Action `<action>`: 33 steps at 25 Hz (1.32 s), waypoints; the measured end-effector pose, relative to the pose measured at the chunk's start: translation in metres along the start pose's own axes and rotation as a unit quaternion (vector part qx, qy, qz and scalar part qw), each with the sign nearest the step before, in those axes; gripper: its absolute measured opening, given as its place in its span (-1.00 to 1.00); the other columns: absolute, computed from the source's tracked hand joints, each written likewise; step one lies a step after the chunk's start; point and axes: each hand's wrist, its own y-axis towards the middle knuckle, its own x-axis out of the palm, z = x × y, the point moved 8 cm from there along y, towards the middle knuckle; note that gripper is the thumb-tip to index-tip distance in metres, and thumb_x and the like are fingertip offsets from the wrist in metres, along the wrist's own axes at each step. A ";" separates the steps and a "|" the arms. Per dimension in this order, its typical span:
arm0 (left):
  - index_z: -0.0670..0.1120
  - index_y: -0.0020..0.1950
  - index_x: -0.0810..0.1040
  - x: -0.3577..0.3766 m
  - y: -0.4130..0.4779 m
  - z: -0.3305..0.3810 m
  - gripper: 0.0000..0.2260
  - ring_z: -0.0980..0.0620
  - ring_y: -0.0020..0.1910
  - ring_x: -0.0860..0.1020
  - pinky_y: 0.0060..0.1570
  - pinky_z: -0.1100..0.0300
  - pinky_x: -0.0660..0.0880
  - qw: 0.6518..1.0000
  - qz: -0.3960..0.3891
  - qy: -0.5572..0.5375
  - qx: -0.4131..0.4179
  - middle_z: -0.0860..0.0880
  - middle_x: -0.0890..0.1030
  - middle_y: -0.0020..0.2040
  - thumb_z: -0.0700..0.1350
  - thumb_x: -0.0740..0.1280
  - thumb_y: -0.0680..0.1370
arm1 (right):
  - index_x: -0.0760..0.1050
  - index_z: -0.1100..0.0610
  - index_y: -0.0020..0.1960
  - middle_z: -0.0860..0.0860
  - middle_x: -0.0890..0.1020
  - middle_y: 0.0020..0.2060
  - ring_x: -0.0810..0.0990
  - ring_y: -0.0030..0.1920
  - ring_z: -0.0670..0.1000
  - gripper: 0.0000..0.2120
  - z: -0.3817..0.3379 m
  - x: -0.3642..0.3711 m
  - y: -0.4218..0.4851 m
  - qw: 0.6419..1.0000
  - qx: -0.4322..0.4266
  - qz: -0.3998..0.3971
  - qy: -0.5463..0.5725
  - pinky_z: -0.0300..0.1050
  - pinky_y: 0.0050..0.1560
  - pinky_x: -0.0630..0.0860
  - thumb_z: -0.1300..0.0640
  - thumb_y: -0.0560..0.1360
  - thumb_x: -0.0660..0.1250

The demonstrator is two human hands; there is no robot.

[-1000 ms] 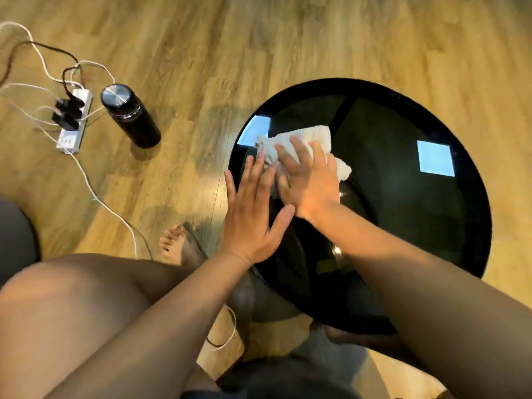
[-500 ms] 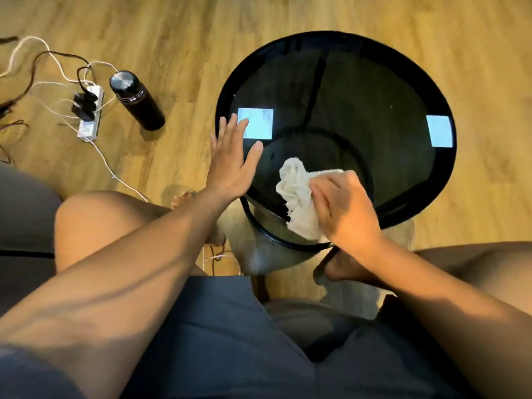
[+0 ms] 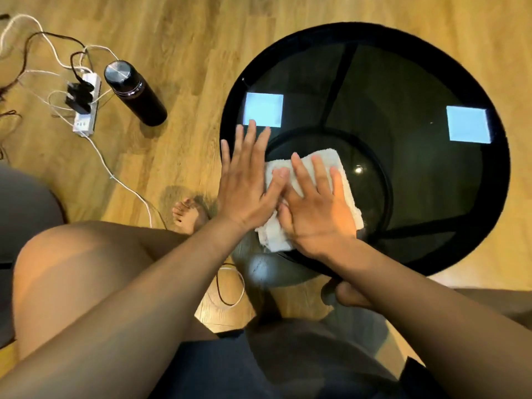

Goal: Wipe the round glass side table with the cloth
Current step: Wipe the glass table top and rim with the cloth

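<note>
Most of the frame is a wooden floor (image 3: 187, 38), and on it, filling the right half, stands the round glass side table (image 3: 417, 197), its dark top ringed by a black rim with a lower ring and crossbars showing through the glass. Two pale square reflections (image 3: 263, 109) sit on the glass, one at the upper left of the top and one at the right. The person's bare thighs and forearms reach in from the bottom of the frame, with one bare foot (image 3: 188, 216) on the floor just left of the table. A white folded cloth (image 3: 328, 159) lies on the lower left part of the tabletop. The right hand (image 3: 316, 214) lies flat on the cloth, fingers straight and spread, pressing it to the glass without curling round it. The left hand (image 3: 244, 185) lies flat beside it on the table's left edge, fingers straight, its thumb on the cloth's left border. At upper left stands a black bottle (image 3: 135, 93) with a silver cap, just beside a white power strip (image 3: 85, 116) with black plugs and tangled cables (image 3: 121, 180); any print on them is too small to read.
</note>
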 end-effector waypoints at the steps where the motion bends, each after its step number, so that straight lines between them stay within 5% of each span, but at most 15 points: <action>1: -0.14 0.60 0.11 -0.001 0.001 0.000 -0.36 -0.18 0.62 -0.03 0.55 -0.22 -0.11 1.000 0.001 -0.004 -0.001 -0.20 0.07 0.62 0.22 -0.05 0.63 | -0.08 -0.05 0.57 0.09 -0.01 0.60 -0.12 0.57 0.24 -0.40 -0.002 0.000 0.016 1.000 -0.004 -0.001 -0.006 0.30 0.50 -0.13 -0.19 0.57 -0.21; 14: -0.12 0.60 0.08 0.003 -0.001 -0.006 -0.36 -0.13 0.62 -0.09 0.56 -0.14 -0.18 0.999 0.009 -0.038 -0.021 -0.18 0.04 0.63 0.21 0.02 0.62 | -0.10 -0.06 0.58 0.08 -0.02 0.60 -0.15 0.57 0.23 -0.46 0.028 -0.035 0.260 0.998 0.069 -0.001 0.013 0.26 0.49 -0.16 -0.13 0.63 -0.19; 18: -0.12 0.61 0.02 0.003 0.001 -0.008 -0.37 -0.14 0.62 -0.11 0.57 -0.15 -0.13 0.999 -0.002 -0.029 -0.034 -0.19 0.01 0.63 0.17 0.05 0.63 | 0.00 -0.09 0.58 0.06 0.14 0.57 0.02 0.55 0.22 -0.47 0.019 -0.040 0.199 0.999 0.043 0.010 0.030 0.21 0.45 0.06 -0.13 0.63 -0.08; 21: -0.08 0.62 -0.04 0.003 0.000 -0.005 -0.36 -0.11 0.62 -0.18 0.56 -0.16 -0.18 0.998 -0.051 0.004 -0.027 -0.17 -0.06 0.64 0.20 -0.01 0.63 | 0.22 -0.11 0.50 0.02 0.43 0.38 0.31 0.37 0.18 -0.54 0.026 -0.046 0.114 0.999 0.035 0.029 -0.004 0.16 0.17 0.34 -0.12 0.62 0.00; 26: -0.03 0.60 0.07 -0.007 -0.007 0.021 -0.40 0.02 0.61 -0.18 0.54 0.02 -0.31 0.988 -0.105 -0.106 -0.032 -0.07 0.02 0.64 0.21 -0.04 0.62 | 0.41 -0.09 0.36 0.03 0.54 0.13 0.45 0.08 0.17 -0.59 0.035 -0.033 -0.062 0.999 0.003 0.026 0.036 0.08 -0.07 0.41 -0.13 0.56 0.09; 29: -0.03 0.51 0.30 -0.001 -0.025 0.070 -0.52 0.03 0.56 0.19 0.57 0.03 0.03 0.970 -0.156 -0.185 -0.015 -0.05 0.34 0.53 0.14 0.13 0.64 | 0.40 -0.14 0.36 -0.03 0.56 0.08 0.49 0.07 0.12 -0.56 0.046 -0.026 -0.118 0.997 -0.009 -0.022 0.071 0.08 -0.04 0.43 -0.20 0.52 0.12; 31: -0.02 0.38 0.47 0.009 -0.038 0.100 -0.55 0.10 0.26 0.52 0.30 0.11 0.43 0.942 -0.207 -0.263 -0.035 0.00 0.58 0.26 0.17 0.24 0.57 | 0.34 -0.17 0.40 -0.08 0.56 0.06 0.50 0.12 0.07 -0.49 0.061 -0.039 -0.118 0.988 0.032 -0.016 0.149 0.05 0.04 0.38 -0.24 0.47 0.24; 33: 0.01 0.26 0.55 0.013 -0.044 0.117 -0.57 0.13 -0.01 0.58 0.00 0.19 0.47 0.915 -0.237 -0.318 -0.076 0.08 0.63 0.02 0.20 0.33 0.49 | 0.42 -0.13 0.31 -0.10 0.61 0.03 0.53 0.13 0.04 -0.47 0.084 -0.062 -0.109 0.967 0.108 0.048 0.225 0.05 0.12 0.34 -0.26 0.39 0.37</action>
